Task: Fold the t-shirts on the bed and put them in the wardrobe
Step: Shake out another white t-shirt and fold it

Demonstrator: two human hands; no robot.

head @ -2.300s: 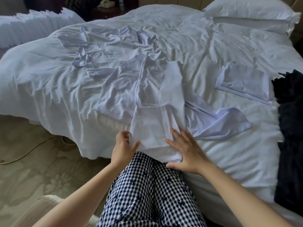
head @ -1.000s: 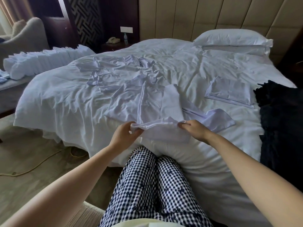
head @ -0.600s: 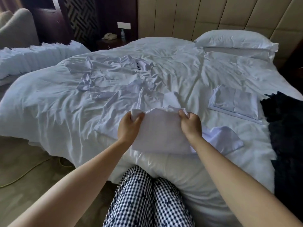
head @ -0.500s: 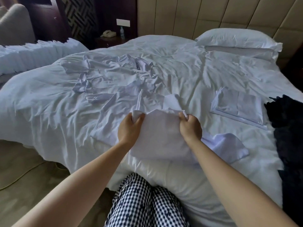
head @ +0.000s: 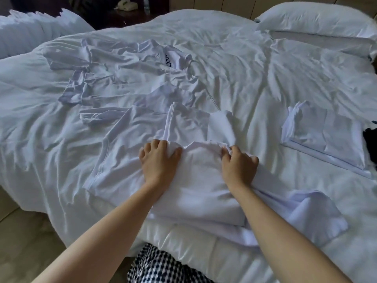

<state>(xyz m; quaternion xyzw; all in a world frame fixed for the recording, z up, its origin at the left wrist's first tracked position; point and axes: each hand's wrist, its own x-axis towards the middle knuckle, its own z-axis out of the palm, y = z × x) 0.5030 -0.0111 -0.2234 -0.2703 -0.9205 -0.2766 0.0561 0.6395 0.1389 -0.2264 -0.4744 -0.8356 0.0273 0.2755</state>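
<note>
T-shirt (head: 201, 180) now down, hands (head: 158, 166) (head: 238, 170) gripping.

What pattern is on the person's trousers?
Dark-and-white check; trousers show in the head view.

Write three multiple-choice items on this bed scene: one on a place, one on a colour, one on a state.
1. Where is the folded t-shirt?
A. on the bed, right of both hands
B. on the pillow
C. on the floor

2. What colour is the t-shirt being folded?
A. red
B. white
C. green

3. What are the left hand and right hand doing?
A. hanging empty
B. holding a hanger
C. gripping that t-shirt's folded edge

1 A: it lies flat beyond the right hand.
2 B: it is white like the bed.
3 C: both curl round the fold.
</note>
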